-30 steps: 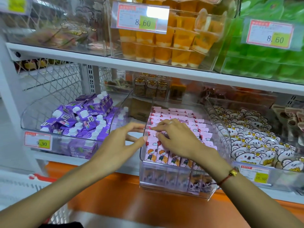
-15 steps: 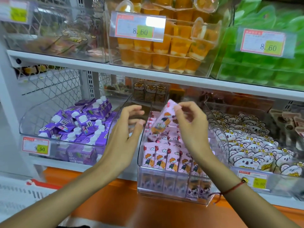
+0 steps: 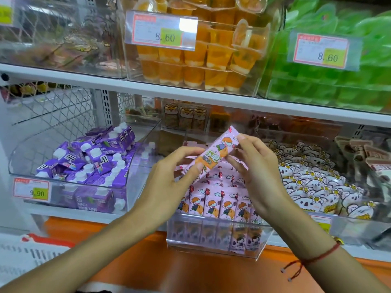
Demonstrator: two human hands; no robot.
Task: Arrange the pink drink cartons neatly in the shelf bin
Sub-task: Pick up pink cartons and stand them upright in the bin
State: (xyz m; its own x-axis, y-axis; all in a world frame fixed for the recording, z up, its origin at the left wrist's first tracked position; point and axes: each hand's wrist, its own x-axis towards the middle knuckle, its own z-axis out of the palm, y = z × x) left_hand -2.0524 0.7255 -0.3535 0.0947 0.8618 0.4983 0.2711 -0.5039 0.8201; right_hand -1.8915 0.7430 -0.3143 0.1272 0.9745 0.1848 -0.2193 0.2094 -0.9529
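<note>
A pink drink carton [image 3: 213, 154] with a cartoon child on it is held tilted above the clear shelf bin [image 3: 215, 242]. My left hand [image 3: 167, 185] grips its lower end and my right hand [image 3: 251, 176] pinches its upper end. Below, several pink cartons [image 3: 213, 205] stand upright in rows inside the bin, their fronts facing me. My hands hide the middle rows of cartons.
A clear bin of purple cartons [image 3: 88, 166] sits to the left with a 9.90 price tag [image 3: 31, 190]. Koala-faced snack packs [image 3: 313, 182] fill the bin on the right. The shelf above holds orange jelly cups [image 3: 203, 58] and green packs [image 3: 338, 85]. A white basket [image 3: 27, 254] is at lower left.
My right hand lifted one pink carton out of the bin and raised it. My left hand came over and took hold of the carton's lower end.
</note>
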